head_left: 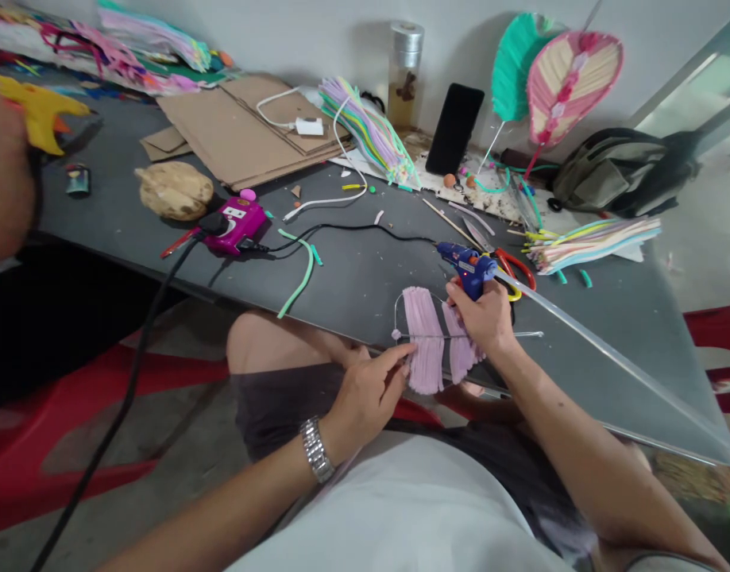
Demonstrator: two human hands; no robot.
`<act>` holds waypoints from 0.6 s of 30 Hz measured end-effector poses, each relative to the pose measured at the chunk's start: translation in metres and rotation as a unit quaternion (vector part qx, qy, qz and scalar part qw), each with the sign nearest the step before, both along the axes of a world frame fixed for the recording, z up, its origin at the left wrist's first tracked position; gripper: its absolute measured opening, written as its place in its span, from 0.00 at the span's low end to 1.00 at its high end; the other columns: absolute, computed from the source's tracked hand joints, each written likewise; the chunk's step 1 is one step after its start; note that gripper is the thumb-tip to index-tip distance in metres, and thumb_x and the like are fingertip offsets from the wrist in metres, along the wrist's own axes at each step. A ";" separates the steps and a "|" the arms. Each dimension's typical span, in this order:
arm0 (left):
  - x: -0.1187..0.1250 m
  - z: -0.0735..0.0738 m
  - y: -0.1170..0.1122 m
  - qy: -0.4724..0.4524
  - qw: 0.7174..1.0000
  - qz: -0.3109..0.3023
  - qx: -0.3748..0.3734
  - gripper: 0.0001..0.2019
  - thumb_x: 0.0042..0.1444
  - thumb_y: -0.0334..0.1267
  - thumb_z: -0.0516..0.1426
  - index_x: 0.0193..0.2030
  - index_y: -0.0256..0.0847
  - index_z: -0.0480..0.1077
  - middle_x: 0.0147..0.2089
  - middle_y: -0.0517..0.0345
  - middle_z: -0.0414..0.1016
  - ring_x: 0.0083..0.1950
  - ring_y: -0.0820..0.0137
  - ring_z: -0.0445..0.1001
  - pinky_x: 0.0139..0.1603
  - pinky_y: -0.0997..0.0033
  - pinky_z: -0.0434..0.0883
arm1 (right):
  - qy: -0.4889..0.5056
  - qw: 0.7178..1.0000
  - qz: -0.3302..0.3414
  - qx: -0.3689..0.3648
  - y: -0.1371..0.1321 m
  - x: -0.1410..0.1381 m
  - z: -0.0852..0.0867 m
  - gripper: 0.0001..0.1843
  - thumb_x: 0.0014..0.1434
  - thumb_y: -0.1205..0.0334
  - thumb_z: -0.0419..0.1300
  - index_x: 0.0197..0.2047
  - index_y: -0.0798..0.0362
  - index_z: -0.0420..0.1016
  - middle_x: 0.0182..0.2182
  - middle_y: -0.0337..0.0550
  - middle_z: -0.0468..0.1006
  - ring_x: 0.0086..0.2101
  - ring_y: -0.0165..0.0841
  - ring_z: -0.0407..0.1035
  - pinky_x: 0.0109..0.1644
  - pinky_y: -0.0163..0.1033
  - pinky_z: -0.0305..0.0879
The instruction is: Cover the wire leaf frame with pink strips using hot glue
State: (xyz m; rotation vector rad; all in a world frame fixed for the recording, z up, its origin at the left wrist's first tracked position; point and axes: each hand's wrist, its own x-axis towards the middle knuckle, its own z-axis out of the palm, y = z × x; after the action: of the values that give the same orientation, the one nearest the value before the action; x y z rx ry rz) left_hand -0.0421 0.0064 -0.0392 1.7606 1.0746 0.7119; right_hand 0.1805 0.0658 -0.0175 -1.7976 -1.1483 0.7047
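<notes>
My right hand [487, 318] is wrapped round the handle of a blue glue gun [470, 266], its nozzle facing left. A long clear glue stick [615, 361] sticks out of its back end. Below it, at the table's front edge, lies a wire frame partly covered by lilac pipe cleaners [424, 342], with a dark gap between two bands of them. A thin stem [528, 334] runs across the middle to the right. My left hand [368, 397] pinches the left band's near edge between index finger and thumb. The glue gun partly hides the right band.
Red-handled scissors [523, 270] lie behind my right hand. A purple power socket [237, 225] with black cords stands left, near cardboard sheets [222, 135]. Pipe-cleaner bundles [370, 131], a phone [455, 127] and two finished leaf shapes [576, 87] line the back. Another person's arm [4, 183] is far left by a yellow glue gun [43, 111].
</notes>
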 end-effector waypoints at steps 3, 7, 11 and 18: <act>0.000 0.003 0.002 -0.002 1.000 -0.005 -0.009 0.18 0.64 0.35 0.57 0.59 0.44 0.76 0.40 0.52 0.84 0.38 0.62 0.78 0.49 0.64 0.68 | -0.014 1.000 -0.023 0.012 -0.004 -0.003 -0.002 0.17 0.53 0.48 0.66 0.37 0.54 0.77 0.26 0.47 0.80 0.27 0.40 0.74 0.35 0.45 0.72; 0.000 0.007 0.006 0.015 1.000 -0.027 -0.005 0.19 0.64 0.35 0.56 0.60 0.44 0.76 0.33 0.56 0.82 0.33 0.65 0.75 0.42 0.68 0.66 | 0.023 0.999 -0.017 0.028 -0.006 -0.004 -0.009 0.22 0.53 0.43 0.65 0.40 0.54 0.77 0.27 0.45 0.79 0.25 0.36 0.72 0.32 0.42 0.71; 0.001 0.009 0.007 0.050 0.998 -0.030 0.017 0.19 0.63 0.36 0.56 0.59 0.42 0.77 0.32 0.55 0.81 0.30 0.66 0.71 0.39 0.68 0.64 | 0.055 0.998 0.027 0.032 -0.012 0.002 -0.002 0.26 0.53 0.40 0.66 0.43 0.55 0.77 0.25 0.41 0.78 0.21 0.31 0.67 0.28 0.38 0.67; 0.003 0.011 0.006 0.063 0.998 -0.023 0.015 0.20 0.62 0.36 0.57 0.59 0.42 0.77 0.28 0.57 0.79 0.27 0.67 0.69 0.38 0.67 0.63 | 0.018 0.969 0.220 -0.109 -0.055 0.033 0.040 0.20 0.57 0.44 0.68 0.36 0.54 0.81 0.27 0.41 0.78 0.28 0.34 0.70 0.33 0.39 0.70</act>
State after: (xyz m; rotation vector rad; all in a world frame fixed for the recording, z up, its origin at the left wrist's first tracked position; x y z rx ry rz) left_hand -0.0387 0.0123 -0.0281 1.8708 1.1100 0.5981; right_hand 0.2135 0.0108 0.0229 -1.7101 -1.5136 1.1545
